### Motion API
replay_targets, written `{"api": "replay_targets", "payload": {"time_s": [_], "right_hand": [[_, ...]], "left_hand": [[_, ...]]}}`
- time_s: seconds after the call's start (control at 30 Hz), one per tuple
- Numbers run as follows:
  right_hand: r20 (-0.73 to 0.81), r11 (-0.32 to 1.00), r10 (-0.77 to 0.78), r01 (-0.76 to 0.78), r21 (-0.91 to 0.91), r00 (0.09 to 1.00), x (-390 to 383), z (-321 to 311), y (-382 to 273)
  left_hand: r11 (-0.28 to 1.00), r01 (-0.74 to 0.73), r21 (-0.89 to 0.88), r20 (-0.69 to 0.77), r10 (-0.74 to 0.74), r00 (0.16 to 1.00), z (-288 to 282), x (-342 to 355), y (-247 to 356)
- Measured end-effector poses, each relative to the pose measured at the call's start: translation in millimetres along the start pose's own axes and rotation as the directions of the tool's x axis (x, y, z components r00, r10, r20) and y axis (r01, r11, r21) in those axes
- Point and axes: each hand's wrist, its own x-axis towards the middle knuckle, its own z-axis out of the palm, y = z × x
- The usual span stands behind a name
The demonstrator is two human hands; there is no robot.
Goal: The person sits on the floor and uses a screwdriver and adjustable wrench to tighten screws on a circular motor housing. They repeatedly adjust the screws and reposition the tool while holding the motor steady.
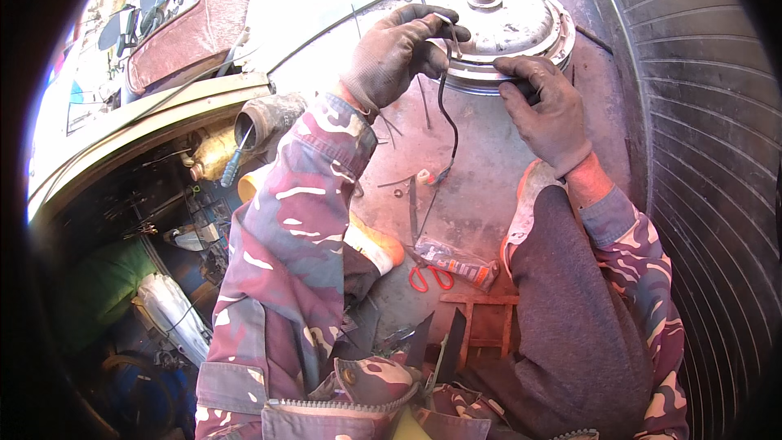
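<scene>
A round silver hub motor (517, 20) with a grooved rim lies flat on the floor, its threaded axle pointing up. A black cable (445, 110) loops from the axle, passes by my left hand and hangs to a small white connector (423, 177) near the floor. My gloved left hand (399, 49) is raised at the motor's left side, fingers closed on the cable. At its fingertips shows a thin pale strip, too small to name. My gloved right hand (547, 106) grips the motor's near rim, fingers on its edge and thumb lower; the fingertips are partly hidden.
Red-handled scissors (430, 279) and a plastic packet (458, 262) lie between my feet, by a rusty metal frame (482, 318). A ribbed metal shutter (700, 90) stands at right. To the left are a metal cylinder (273, 118), a screwdriver (231, 169) and cluttered shelves.
</scene>
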Motion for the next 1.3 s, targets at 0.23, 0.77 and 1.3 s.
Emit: {"api": "replay_targets", "payload": {"time_s": [0.23,0.77,1.3], "right_hand": [[-0.01,1.0,-0.019,0.018,-0.011,1.0,0.0,-0.3,2.1],[0.018,0.999,-0.027,0.028,-0.019,0.999,0.2,0.4,-0.9],[-0.014,1.0,-0.025,0.025,0.008,1.0,-1.3,1.9,2.4]], "left_hand": [[0.996,-0.025,-0.081,-0.1,0.017,0.995,13.7,-0.7,-7.3],[0.279,-0.269,0.922,0.258,0.075,0.963,17.9,23.2,40.1],[0.29,-0.289,0.912,0.21,0.275,0.938,19.6,-3.3,23.7]]}}
